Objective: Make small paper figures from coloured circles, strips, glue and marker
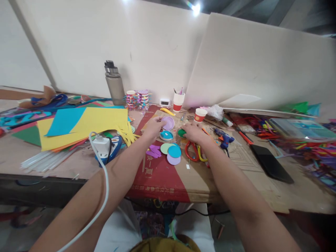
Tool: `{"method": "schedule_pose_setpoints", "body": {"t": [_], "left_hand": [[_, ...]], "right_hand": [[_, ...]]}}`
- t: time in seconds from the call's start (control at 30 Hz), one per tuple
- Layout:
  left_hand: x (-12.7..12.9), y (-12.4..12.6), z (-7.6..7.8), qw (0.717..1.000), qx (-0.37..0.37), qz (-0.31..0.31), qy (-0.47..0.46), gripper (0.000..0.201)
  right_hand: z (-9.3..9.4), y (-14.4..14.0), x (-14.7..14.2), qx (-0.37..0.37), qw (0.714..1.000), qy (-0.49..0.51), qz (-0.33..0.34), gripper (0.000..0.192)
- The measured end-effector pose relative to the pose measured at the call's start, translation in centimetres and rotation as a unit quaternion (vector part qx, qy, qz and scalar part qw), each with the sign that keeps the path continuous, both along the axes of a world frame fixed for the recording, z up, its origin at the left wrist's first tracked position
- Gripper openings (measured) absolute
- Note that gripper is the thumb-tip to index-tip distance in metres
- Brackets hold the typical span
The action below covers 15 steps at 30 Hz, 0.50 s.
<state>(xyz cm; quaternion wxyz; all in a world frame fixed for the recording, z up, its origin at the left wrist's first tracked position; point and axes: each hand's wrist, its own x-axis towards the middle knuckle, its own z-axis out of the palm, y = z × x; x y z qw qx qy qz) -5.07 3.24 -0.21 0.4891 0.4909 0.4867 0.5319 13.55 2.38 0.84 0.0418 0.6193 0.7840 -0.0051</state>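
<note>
My left hand (154,126) pinches the rim of a round purple shallow dish (168,123), tilted up a little from the cardboard. My right hand (193,131) is closed at the edge of a small green disc (181,133), its fingertips partly hidden. Between and below the hands lies a round blue dish (166,135) with a pale rim. Nearer to me, a pale green disc (165,148), a blue disc (174,151) and a purple disc (173,160) overlap. Purple paper strips (153,151) lie to their left. Red-handled scissors (191,151) rest below my right hand.
A blue glue gun (223,137) and a black phone (271,163) lie to the right. Behind stand two paper cups (179,102) and a grey bottle (114,84). Coloured sheets (99,120) and a power strip (111,148) occupy the left; a white cable crosses my left forearm.
</note>
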Motion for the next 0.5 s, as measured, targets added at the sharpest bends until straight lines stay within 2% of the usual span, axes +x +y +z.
{"method": "schedule_pose_setpoints", "body": {"t": [0.2, 0.33, 0.43, 0.5], "left_hand": [[0.2, -0.2, 0.2, 1.0, -0.006, -0.008, 0.002, 0.013], [0.3, -0.4, 0.3, 1.0, -0.006, -0.012, -0.003, 0.012], [0.3, -0.4, 0.3, 1.0, -0.012, -0.016, -0.001, 0.009], [0.3, -0.4, 0.2, 1.0, -0.018, -0.015, -0.004, 0.008]], "right_hand": [[0.2, 0.7, 0.7, 0.007, 1.0, 0.019, -0.003, 0.052], [0.1, 0.8, 1.2, 0.05, 0.992, 0.108, -0.032, 0.037], [0.1, 0.9, 1.4, 0.076, 0.975, 0.207, -0.026, 0.021], [0.2, 1.0, 1.5, 0.093, 0.957, 0.271, -0.033, 0.018]]}}
